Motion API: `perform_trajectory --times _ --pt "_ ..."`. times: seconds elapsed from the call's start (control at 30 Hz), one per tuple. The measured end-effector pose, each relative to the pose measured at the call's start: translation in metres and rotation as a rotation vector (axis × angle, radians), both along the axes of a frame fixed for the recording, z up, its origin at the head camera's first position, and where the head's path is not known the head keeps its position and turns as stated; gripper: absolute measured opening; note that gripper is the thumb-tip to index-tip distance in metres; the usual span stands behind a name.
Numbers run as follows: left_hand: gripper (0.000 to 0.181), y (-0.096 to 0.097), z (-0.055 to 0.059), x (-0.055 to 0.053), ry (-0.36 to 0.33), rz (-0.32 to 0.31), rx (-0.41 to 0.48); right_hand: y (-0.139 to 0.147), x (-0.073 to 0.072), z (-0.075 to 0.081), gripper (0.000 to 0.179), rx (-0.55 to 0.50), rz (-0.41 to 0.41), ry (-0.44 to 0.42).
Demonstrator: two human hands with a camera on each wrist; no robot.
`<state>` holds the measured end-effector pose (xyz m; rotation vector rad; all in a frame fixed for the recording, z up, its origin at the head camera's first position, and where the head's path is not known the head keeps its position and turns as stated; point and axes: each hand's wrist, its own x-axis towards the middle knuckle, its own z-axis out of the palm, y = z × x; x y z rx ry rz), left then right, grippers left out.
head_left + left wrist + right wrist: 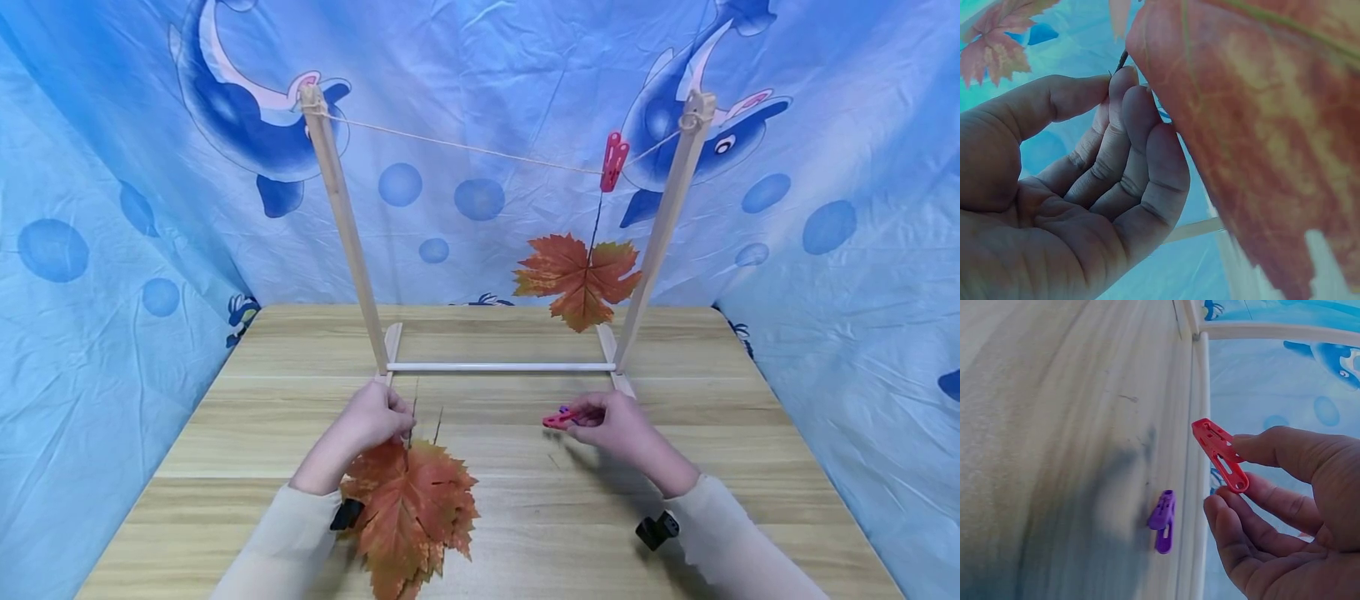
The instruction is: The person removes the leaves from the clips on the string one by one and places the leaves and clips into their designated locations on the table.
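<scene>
In the head view my left hand [378,417] is at the upper edge of several overlapping orange-red maple leaves [420,508]. The left wrist view shows its thumb and index fingertip pinching a thin dark stem [1123,59], with a large leaf [1254,112] close beside the fingers. My right hand [611,421] is over the table's right half, holding a red clothespin [1219,453] between thumb and finger. A purple clothespin [1163,519] lies on the table below that hand. Another red clothespin [613,162] grips the string and the stem of a hanging maple leaf [581,279].
A wooden frame stands at the back, its left post [341,217] and right post [667,225] joined low by a white bar [498,367]. A thin string [465,147] spans their tops. Blue dolphin-print cloth [480,75] surrounds the wood-grain table [247,400].
</scene>
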<state>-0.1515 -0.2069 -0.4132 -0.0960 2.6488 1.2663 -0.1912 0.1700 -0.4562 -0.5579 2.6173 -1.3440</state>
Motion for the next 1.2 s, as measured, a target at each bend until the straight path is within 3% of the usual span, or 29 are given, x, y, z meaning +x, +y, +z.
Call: perform_trajectory --times 0.4,0.67,0.93,1.2 --pt "0.014 0.000 -0.016 -0.004 -0.018 0.004 0.000 0.003 0.004 -0.008 0.015 0.105 -0.055 -0.040" --pt "0.018 0.000 -0.026 -0.006 -0.036 0.015 -0.045 0.006 0.006 -0.015 0.020 0.099 -0.080 -0.037" --pt "0.018 0.002 -0.029 -0.006 -0.051 0.019 -0.054 0.007 0.004 -0.022 0.024 0.158 -0.097 -0.009" --pt "0.021 0.002 -0.033 -0.010 -0.048 0.003 -0.085 0.007 0.001 -0.026 0.016 0.274 -0.031 0.082"
